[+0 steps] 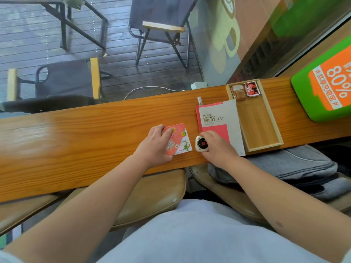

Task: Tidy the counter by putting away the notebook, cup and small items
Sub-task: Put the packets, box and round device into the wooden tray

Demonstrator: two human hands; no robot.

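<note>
The left hand [158, 144] lies on the left part of a red-and-white packet [178, 139], fingers curled over its far-left edge, gripping it on the counter [76, 133]. Just right of it, the right hand [218, 147] closes around a small round white device [201, 144]. The right hand's knuckles overlap the near corner of the notebook [220, 122], which lies flat. A pen [199, 101] pokes out beyond its far edge. Touching the notebook's right side is a wooden tray [266, 128] with two wrapped items [246, 91] at its far end. No cup is in view.
</note>
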